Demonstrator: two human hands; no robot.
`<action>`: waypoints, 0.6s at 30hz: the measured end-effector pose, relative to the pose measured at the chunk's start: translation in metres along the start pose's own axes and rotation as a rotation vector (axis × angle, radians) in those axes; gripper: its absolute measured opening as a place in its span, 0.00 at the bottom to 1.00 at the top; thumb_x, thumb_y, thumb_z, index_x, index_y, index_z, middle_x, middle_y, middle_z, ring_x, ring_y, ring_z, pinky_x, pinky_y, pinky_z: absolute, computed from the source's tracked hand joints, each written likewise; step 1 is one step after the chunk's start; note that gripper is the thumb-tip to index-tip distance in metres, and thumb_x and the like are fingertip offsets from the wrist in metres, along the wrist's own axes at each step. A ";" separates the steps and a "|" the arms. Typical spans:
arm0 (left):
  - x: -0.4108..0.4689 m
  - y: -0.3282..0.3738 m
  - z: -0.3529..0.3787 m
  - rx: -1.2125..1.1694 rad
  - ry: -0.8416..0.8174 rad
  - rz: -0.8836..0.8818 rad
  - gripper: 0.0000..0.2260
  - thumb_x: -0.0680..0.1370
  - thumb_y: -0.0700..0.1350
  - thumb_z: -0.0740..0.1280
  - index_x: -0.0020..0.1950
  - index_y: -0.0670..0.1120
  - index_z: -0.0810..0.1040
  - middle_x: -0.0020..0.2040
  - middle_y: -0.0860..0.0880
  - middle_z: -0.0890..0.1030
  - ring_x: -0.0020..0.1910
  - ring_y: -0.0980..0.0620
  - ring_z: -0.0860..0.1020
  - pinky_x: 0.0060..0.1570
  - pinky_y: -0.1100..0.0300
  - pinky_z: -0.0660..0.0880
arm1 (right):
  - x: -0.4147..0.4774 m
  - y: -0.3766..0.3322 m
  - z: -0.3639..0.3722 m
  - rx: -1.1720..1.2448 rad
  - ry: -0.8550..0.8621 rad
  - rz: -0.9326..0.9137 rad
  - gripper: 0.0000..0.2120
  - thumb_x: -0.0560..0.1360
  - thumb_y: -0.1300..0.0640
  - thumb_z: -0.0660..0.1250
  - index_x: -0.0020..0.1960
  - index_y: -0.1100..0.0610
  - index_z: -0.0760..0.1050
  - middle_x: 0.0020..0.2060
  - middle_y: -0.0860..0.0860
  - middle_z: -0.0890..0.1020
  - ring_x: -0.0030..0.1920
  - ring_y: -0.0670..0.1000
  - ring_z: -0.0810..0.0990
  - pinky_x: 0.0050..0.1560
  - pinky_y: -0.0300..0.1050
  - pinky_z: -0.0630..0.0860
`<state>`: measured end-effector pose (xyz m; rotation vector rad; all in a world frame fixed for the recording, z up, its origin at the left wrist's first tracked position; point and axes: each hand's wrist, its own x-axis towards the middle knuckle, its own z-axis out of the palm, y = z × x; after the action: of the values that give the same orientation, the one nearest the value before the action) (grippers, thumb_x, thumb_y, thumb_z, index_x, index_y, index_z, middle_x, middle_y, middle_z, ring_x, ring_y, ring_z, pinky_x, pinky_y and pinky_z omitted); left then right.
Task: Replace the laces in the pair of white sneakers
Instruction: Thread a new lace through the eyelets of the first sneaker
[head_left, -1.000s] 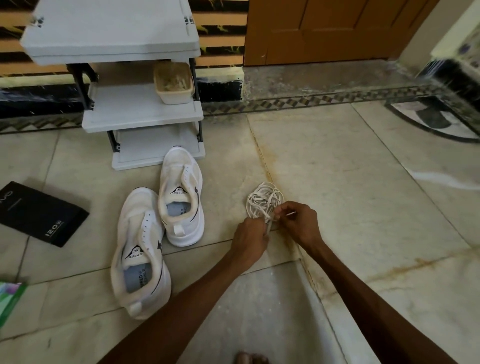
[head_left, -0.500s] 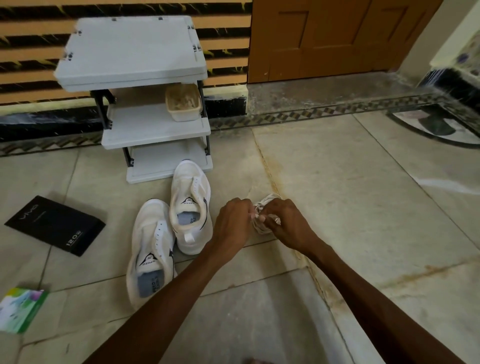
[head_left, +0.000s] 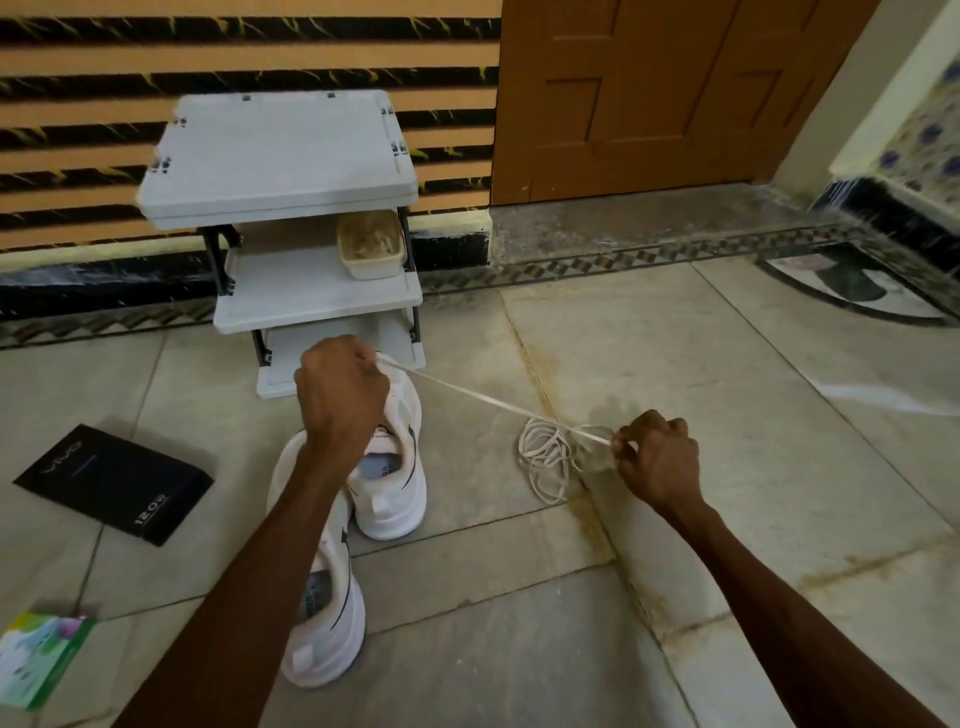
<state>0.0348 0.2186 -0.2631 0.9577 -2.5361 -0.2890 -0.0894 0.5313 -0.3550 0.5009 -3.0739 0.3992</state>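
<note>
Head view. My left hand (head_left: 340, 395), at 9 o'clock from the middle of the frame, is fisted around one end of the white lace (head_left: 488, 400). My right hand (head_left: 657, 457), at 4 o'clock, pinches the same lace between thumb and curled fingers. The strand runs taut between the two hands, sloping down from 10 o'clock to 4 o'clock.

The rest of the lace makes a loose coil (head_left: 543, 460) just left of my right hand. I cannot tell whether it rests fully on the floor tiles (head_left: 727, 519).

The pair of white sneakers stands at 7 o'clock, both toes pointing to 12. The far sneaker (head_left: 400, 499) is partly behind my left wrist. The near sneaker (head_left: 332, 639) touches its heel side and is crossed by my left forearm. There is print on the tongue and insoles, but too blurred for me to read.

At 8 o'clock lies a black box (head_left: 114, 483), well apart from the shoes, lettered "vivo" and "120W". A green and white packet (head_left: 36, 654) sits at the lower left edge, its text unreadable.

At 11 o'clock a white shelf rack (head_left: 280, 156) stands against the striped wall, with a beige tub (head_left: 371, 244) on its middle shelf. A wooden door (head_left: 649, 93) fills 1 o'clock.
</note>
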 end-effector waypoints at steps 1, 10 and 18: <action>-0.001 0.002 0.002 -0.042 -0.009 -0.001 0.10 0.75 0.35 0.61 0.46 0.40 0.82 0.46 0.41 0.83 0.45 0.43 0.80 0.41 0.57 0.70 | 0.001 -0.005 -0.001 0.004 0.007 -0.032 0.09 0.75 0.56 0.64 0.48 0.56 0.83 0.53 0.53 0.80 0.52 0.60 0.73 0.48 0.51 0.74; -0.050 0.057 0.025 -0.641 -0.480 0.182 0.09 0.75 0.40 0.70 0.53 0.50 0.81 0.31 0.55 0.78 0.33 0.57 0.78 0.39 0.63 0.75 | 0.000 -0.079 -0.018 0.458 0.016 -0.388 0.08 0.77 0.59 0.68 0.40 0.55 0.81 0.42 0.50 0.83 0.48 0.54 0.79 0.55 0.54 0.69; -0.054 0.061 0.040 -0.637 -0.437 0.196 0.09 0.76 0.41 0.69 0.54 0.49 0.84 0.38 0.53 0.82 0.35 0.60 0.78 0.39 0.68 0.74 | -0.004 -0.099 -0.029 0.529 0.034 -0.419 0.07 0.76 0.62 0.69 0.40 0.57 0.83 0.40 0.48 0.83 0.48 0.51 0.78 0.57 0.49 0.66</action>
<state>0.0180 0.3018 -0.2949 0.4222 -2.5917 -1.2656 -0.0559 0.4489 -0.3024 1.0969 -2.6919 1.1809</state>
